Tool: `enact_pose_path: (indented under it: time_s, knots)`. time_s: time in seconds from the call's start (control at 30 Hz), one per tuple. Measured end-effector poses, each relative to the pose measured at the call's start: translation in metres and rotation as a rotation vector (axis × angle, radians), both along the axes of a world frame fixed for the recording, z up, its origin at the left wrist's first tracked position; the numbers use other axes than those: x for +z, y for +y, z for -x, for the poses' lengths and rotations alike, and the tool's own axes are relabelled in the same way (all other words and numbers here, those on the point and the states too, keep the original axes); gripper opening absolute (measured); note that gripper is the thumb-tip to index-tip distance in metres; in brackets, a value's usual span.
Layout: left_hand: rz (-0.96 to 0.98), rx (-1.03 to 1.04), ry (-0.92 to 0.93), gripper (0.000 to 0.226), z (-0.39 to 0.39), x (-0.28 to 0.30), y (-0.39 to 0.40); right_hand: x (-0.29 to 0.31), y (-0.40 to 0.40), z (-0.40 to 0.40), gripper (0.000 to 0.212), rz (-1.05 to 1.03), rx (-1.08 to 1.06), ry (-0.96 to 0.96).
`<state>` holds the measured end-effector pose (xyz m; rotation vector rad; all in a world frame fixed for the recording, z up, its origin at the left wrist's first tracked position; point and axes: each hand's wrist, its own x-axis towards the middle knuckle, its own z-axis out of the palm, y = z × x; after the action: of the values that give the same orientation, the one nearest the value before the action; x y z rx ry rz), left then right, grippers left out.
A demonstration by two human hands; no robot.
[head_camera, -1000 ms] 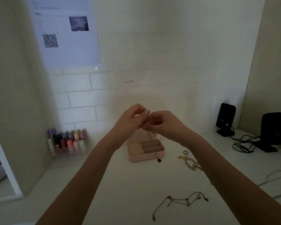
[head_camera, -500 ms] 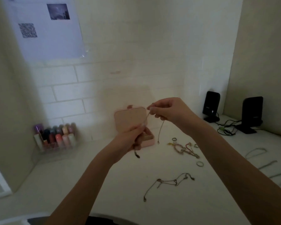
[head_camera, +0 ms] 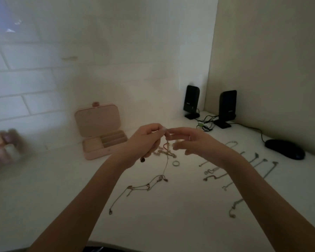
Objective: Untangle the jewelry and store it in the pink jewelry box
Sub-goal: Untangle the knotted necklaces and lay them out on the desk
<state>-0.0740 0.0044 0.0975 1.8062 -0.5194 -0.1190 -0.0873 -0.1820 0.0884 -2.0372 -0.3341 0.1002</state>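
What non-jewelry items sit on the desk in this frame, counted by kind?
Black speakers: 2
Black computer mouse: 1
Pink jewelry box, lid open: 1
Rack of small bottles, blurred, individual bottles not countable: 1
Total: 5

pink jewelry box [head_camera: 98, 124] open, lid upright; thin chain [head_camera: 165, 161] dangling

The open jewelry box [head_camera: 100, 135] sits on the desk [head_camera: 44, 188] left of the hands [head_camera: 166, 142], speakers [head_camera: 191, 101] behind them, chains [head_camera: 244, 171] right.
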Motion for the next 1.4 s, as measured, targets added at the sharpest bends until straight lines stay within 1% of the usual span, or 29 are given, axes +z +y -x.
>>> enact_pose_path:
  time_s: [0.03,0.1,0.17,0.27,0.33,0.43,0.57,0.63,0.7,0.8,0.87,0.93,1.0,1.07,1.13,1.2,1.27,1.4]
  knots:
    - [-0.012,-0.009,-0.001,0.028,-0.002,0.000,-0.009,0.002,-0.004,0.002,0.035,0.003,0.044,0.031]
    - [-0.034,-0.039,-0.007,0.028,-0.005,0.001,-0.027,0.001,-0.011,0.002,0.024,0.004,0.047,-0.003]
    - [-0.034,-0.064,-0.008,0.028,-0.010,0.002,-0.044,-0.002,-0.021,-0.003,0.014,-0.069,-0.017,-0.046]
    - [-0.023,-0.040,0.000,0.027,-0.021,0.004,-0.061,-0.003,-0.050,-0.015,0.007,-0.148,-0.127,-0.042]
    - [-0.034,-0.029,0.017,0.027,-0.030,0.003,-0.068,-0.001,-0.072,-0.025,0.008,-0.160,-0.191,-0.065]
    - [-0.099,-0.029,0.086,0.024,-0.044,-0.005,-0.080,-0.002,-0.102,-0.049,0.007,-0.122,-0.259,-0.115]
    - [-0.180,-0.013,0.171,0.019,-0.061,-0.022,-0.100,-0.010,-0.131,-0.085,0.013,-0.055,-0.333,-0.189]
    - [-0.172,-0.003,0.210,0.016,-0.069,-0.031,-0.109,-0.015,-0.143,-0.102,0.014,-0.022,-0.373,-0.231]
    - [-0.122,0.042,0.228,0.013,-0.078,-0.041,-0.116,-0.022,-0.153,-0.117,0.013,0.018,-0.402,-0.270]
    - [-0.119,0.161,0.151,0.004,-0.090,-0.058,-0.127,-0.037,-0.163,-0.137,0.012,0.164,-0.442,-0.292]
    - [-0.169,0.214,0.086,0.007,-0.094,-0.069,-0.132,-0.051,-0.168,-0.146,0.011,0.289,-0.429,-0.272]
    - [-0.276,0.229,0.000,0.009,-0.095,-0.079,-0.136,-0.066,-0.173,-0.150,0.011,0.422,-0.401,-0.226]
    - [-0.434,0.242,-0.132,0.009,-0.095,-0.088,-0.137,-0.078,-0.178,-0.154,0.013,0.535,-0.386,-0.199]
    - [-0.560,0.267,-0.267,0.008,-0.096,-0.093,-0.138,-0.085,-0.181,-0.156,0.018,0.569,-0.402,-0.193]
    - [-0.613,0.274,-0.339,0.009,-0.098,-0.094,-0.137,-0.090,-0.185,-0.160,0.024,0.617,-0.427,-0.198]
    - [-0.643,0.266,-0.356,0.011,-0.099,-0.095,-0.134,-0.093,-0.188,-0.163,0.029,0.688,-0.444,-0.190]
    - [-0.649,0.256,-0.345,0.011,-0.099,-0.096,-0.131,-0.095,-0.190,-0.165,0.031,0.715,-0.466,-0.168]
    - [-0.651,0.214,-0.322,0.013,-0.098,-0.096,-0.127,-0.096,-0.183,-0.159,0.039,0.685,-0.493,-0.152]
